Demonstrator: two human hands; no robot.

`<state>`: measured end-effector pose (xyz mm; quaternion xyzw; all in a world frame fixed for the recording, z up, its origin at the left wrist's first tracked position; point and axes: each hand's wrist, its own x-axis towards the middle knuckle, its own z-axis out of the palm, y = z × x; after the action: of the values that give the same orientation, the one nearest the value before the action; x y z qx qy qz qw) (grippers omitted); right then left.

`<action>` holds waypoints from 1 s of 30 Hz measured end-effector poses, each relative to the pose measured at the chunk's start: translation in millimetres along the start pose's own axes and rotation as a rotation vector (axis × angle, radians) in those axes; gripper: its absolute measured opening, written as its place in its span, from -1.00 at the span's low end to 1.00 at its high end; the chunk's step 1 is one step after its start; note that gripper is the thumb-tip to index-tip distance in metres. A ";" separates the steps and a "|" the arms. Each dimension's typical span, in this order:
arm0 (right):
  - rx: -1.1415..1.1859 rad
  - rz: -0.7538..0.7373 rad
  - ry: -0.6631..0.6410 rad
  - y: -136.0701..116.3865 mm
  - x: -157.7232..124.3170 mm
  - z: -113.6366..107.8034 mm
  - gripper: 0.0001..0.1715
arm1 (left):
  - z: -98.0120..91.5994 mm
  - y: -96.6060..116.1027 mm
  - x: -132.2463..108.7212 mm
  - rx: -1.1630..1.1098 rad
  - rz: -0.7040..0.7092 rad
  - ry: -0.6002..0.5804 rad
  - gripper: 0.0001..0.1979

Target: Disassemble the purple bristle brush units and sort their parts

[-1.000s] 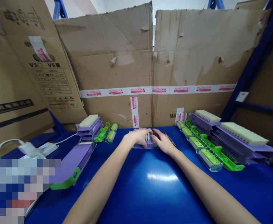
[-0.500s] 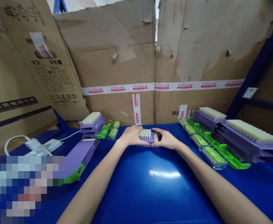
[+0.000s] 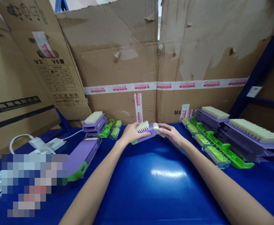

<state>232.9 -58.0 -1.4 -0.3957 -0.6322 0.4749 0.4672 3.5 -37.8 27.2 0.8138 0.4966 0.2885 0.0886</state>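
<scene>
A purple brush [image 3: 151, 131] with cream bristles and green ends is tilted at the far middle of the blue table, its right end higher. My left hand [image 3: 131, 134] grips its left part, thumb across the purple side and fingers behind. At the right end, my right hand [image 3: 171, 132] has its fingers stretched toward the green-edged tip. A clear part seems to be by those fingers, but it is too small to make out, and whether they grip it is unclear.
Purple brush pieces [image 3: 254, 131], a green strip [image 3: 223, 148] and clear-and-green cases [image 3: 202, 140] line the right. On the left are another brush stack [image 3: 93, 122], a long purple piece [image 3: 83, 156] and a white power strip [image 3: 55, 143]. Cardboard [image 3: 118, 62] stands behind.
The brush has tilted, and more of its purple body and green ends shows. My right hand has shifted right and loosened from around its end; my left hand still holds it.
</scene>
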 end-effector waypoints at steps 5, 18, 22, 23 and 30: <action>-0.201 -0.030 0.230 19.2 5.4 10.8 -0.40 | 13.3 -4.4 -2.9 -0.075 -0.088 0.208 -0.43; -1.032 -0.097 0.253 26.2 -1.5 16.3 -0.27 | 19.8 -14.1 -9.3 -0.157 -0.144 0.375 -0.52; -1.035 -0.267 0.291 23.7 -1.6 16.9 -0.30 | 27.9 -11.0 -8.4 -0.299 -0.241 0.411 -0.52; -1.015 -0.303 0.293 21.4 -2.4 18.8 -0.27 | 31.4 -9.4 -8.0 -0.356 -0.264 0.417 -0.52; -0.747 -0.360 0.167 10.7 -9.9 44.6 -0.09 | 53.5 2.3 -8.4 -0.698 -0.259 0.377 -0.57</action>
<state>192.8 -75.1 -18.9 -0.4584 -0.7797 0.0902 0.4169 32.2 -38.5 -18.8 0.5988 0.4745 0.5701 0.3022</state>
